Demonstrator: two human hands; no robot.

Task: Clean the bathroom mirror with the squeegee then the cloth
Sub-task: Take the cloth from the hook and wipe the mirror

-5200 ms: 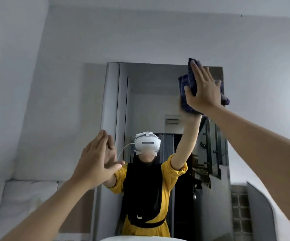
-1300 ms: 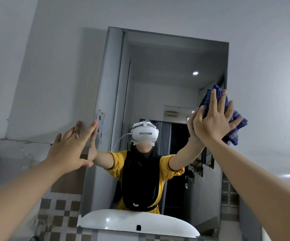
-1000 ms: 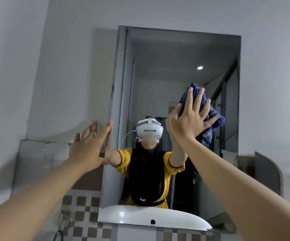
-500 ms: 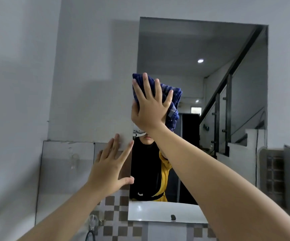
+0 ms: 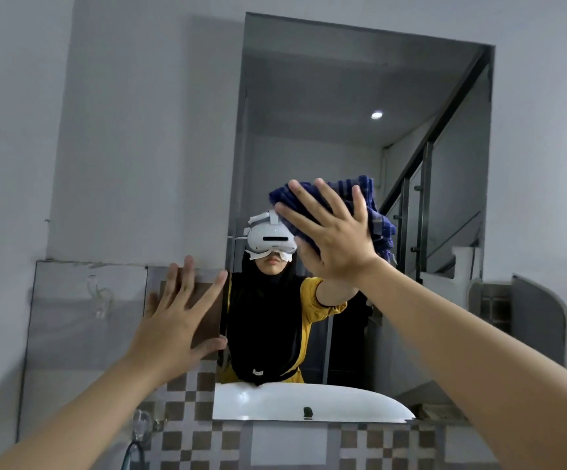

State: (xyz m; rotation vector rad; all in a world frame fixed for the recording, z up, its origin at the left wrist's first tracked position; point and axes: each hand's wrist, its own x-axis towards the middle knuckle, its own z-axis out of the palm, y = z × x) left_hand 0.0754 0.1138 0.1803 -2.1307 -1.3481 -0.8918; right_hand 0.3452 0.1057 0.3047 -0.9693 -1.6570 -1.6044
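Note:
The bathroom mirror [image 5: 326,96] hangs on the white wall ahead, frameless and rectangular. My right hand [image 5: 333,235] presses a dark blue checked cloth [image 5: 375,212] flat against the glass near its middle, fingers straight and spread. My left hand [image 5: 180,317] lies flat with spread fingers on the wall by the mirror's lower left edge, holding nothing. No squeegee is in view. The mirror shows a person in a yellow and black top wearing a white headset.
A white basin is reflected at the mirror's bottom edge [image 5: 309,401]. Brown and grey checked tiles [image 5: 187,446] run below the mirror. A grey panel [image 5: 85,317] sits on the wall at left, with a tap fitting [image 5: 139,425] beneath it.
My right hand has slid the cloth down and rightward across the glass. My left hand stays flat by the mirror's lower left edge. The view has shifted left.

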